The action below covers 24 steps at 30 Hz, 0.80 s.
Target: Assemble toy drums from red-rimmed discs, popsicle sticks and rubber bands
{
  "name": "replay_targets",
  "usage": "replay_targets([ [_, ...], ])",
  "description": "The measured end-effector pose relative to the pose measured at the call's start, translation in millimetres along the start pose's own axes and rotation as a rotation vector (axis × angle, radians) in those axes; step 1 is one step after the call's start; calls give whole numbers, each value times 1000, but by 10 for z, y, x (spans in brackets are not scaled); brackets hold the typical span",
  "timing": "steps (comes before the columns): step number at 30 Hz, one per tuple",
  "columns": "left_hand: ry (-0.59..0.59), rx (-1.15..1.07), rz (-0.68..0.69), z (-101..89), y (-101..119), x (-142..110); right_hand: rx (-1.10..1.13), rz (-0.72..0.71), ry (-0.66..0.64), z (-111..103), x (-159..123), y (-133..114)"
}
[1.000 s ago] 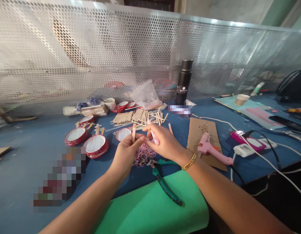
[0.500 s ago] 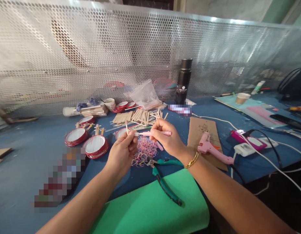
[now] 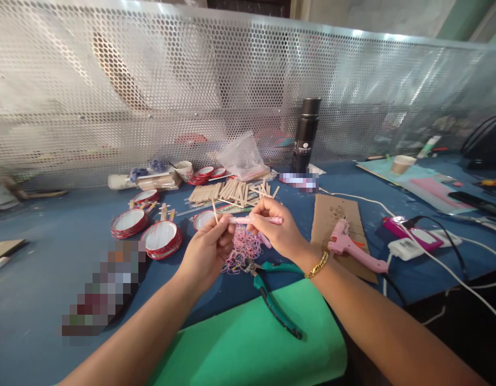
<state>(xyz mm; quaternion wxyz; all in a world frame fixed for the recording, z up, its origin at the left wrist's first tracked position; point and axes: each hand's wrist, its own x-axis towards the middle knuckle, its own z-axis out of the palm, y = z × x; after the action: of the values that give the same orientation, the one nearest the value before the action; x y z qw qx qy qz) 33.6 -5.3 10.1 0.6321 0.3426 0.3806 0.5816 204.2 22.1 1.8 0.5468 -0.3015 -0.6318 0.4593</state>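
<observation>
Fingers of the left hand (image 3: 207, 249) are pressed together, thumb against forefinger, pinching a slim wooden stick (image 3: 215, 211) that stands nearly upright, its top leaning slightly to the left. Fingers of the right hand (image 3: 275, 225) are curled round a pink pen-like tool (image 3: 242, 220), which lies almost level between the two hands. Its far end reaches the left fingertips (whether it touches the stick itself, I cannot tell), and its blunt rear end pokes out past the right hand's grip.

Just below the hands, a tangle of pink and lilac loops (image 3: 244, 247) sits on the blue surface (image 3: 38, 236), with a short pink piece (image 3: 265, 240) beside it, partly hidden by the right hand. Near the loops rests the head of the pliers (image 3: 267, 297); one teal handle reaches over the green sheet (image 3: 248, 343).

To the left are red-rimmed discs (image 3: 161, 238), some of them stacked, and beyond the hands lies a spread of loose wooden sticks (image 3: 237, 193), with a clear plastic bag (image 3: 243, 156) behind. A black bottle (image 3: 306, 134) stands upright near the perforated metal screen (image 3: 248, 69). On the right, a pink glue gun (image 3: 343, 240) lies partly on a piece of cardboard (image 3: 332, 212).
</observation>
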Motion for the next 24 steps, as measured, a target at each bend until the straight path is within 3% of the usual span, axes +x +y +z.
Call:
replay_targets([
  [4,-16,56,45,10,-26,-2,77,12,-12,3,19,25],
  [11,-2,125,303,32,-36,-28,397,94,-27,79,9,74],
  [16,3,189,343,43,-7,-20,389,82,-98,6,41,48],
  [19,38,201,261,17,-17,19,133,79,-155,-190,121,20],
  [22,122,156,181,-29,-40,57,-417,-42,-60,-401,175,19],
  [24,140,123,140,-52,-47,71,-783,-45,-28,-496,175,42],
])
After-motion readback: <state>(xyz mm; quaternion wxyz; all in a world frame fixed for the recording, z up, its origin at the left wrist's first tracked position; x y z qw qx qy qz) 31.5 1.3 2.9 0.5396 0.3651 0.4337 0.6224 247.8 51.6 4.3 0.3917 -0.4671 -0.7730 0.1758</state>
